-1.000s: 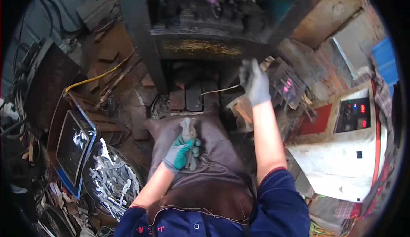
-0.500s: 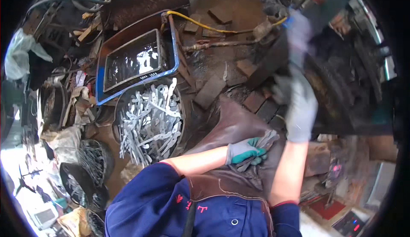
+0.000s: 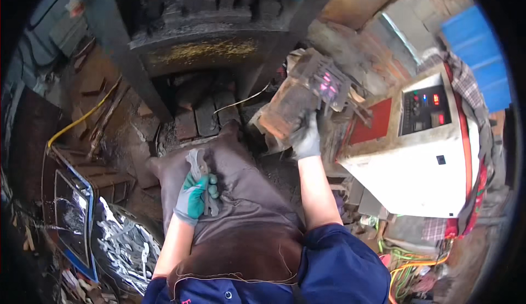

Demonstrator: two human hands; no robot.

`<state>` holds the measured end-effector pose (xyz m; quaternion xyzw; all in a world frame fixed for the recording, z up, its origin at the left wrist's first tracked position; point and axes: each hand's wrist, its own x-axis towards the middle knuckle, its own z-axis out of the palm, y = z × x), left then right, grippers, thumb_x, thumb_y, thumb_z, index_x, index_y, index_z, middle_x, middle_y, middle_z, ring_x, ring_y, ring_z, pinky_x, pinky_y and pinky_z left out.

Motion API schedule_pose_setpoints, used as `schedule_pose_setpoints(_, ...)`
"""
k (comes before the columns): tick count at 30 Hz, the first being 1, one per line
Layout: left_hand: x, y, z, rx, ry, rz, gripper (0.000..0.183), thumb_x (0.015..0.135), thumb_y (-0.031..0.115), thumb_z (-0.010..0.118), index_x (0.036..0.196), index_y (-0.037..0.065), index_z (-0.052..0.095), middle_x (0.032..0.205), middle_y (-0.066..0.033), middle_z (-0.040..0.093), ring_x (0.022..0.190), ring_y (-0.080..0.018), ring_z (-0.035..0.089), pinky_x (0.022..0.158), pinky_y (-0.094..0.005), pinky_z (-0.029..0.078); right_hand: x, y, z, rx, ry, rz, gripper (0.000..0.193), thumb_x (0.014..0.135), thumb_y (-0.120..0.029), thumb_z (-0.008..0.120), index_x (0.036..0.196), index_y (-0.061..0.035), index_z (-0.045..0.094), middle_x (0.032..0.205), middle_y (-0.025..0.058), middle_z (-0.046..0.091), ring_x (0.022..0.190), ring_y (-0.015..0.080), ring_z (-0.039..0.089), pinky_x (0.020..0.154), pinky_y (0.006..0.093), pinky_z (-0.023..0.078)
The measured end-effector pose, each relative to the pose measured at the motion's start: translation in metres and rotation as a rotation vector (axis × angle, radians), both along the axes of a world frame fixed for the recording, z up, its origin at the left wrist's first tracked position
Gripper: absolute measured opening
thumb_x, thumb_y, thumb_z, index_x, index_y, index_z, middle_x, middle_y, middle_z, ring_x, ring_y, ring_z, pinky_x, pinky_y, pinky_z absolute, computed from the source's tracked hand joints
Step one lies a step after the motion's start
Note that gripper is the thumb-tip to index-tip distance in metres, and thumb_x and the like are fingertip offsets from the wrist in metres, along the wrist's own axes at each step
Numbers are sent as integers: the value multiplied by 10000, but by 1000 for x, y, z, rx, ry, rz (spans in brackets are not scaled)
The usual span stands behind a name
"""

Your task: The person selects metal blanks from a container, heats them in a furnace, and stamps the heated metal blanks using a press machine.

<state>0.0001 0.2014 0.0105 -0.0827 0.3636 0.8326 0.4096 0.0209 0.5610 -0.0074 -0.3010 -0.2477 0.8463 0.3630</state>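
Observation:
My left hand (image 3: 192,199), in a grey and green work glove, is closed around several flat grey metal strips (image 3: 198,164) held over my lap. A brown leather apron (image 3: 246,194) covers my legs beneath it. Out to the right, my right hand (image 3: 307,141) in a grey glove is at the side of a brick block (image 3: 280,112). Its fingers are dark and partly hidden against the block, so their grip does not show. On that block, beside the hand, lie dark metal pieces (image 3: 334,90) with glowing pink spots.
A white control cabinet (image 3: 405,167) with a dark panel stands at the right. Ahead rises a heavy dark metal frame (image 3: 203,49). At lower left are a blue-rimmed tank (image 3: 90,222) and a basket of metal strips (image 3: 129,244). Coloured cables (image 3: 408,271) lie at lower right.
The view has turned to the right. My right hand, blurred and stretched far forward before, is now at the brick block. My left hand still grips the metal strips.

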Motion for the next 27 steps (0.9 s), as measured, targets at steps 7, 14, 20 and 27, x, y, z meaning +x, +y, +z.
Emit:
schedule_pose_setpoints(7,1,13,4,1,11,-63,184,943,126,517,1125,130,494,890,-46,577,667,-161,549,584,-308,484,-8,50,16,-38,32,56,310,913,-447,546,1017,-163,613,735,-55,531,569,47,448,466,164,379)
schedule_pose_setpoints(14,1,9,-7,167,-25,-97,172,926,106,550,1093,89,513,903,-59,598,670,-163,560,596,-285,479,30,-48,89,94,29,273,239,955,-266,446,1049,-105,595,847,10,631,770,88,634,656,257,533)
schedule_pose_setpoints(20,-1,2,-7,153,-46,-70,176,929,121,548,1101,107,517,913,-55,584,702,-157,564,624,-292,493,-131,-95,169,295,78,599,306,935,-338,504,927,-44,589,560,-45,358,460,71,336,417,222,246)
schedule_pose_setpoints(27,-3,2,-2,191,-35,-46,189,924,85,537,1111,107,520,907,-65,609,679,-142,579,612,-267,494,-256,-118,196,409,-69,567,313,957,-308,424,876,-54,587,649,-2,506,506,92,414,428,218,307)
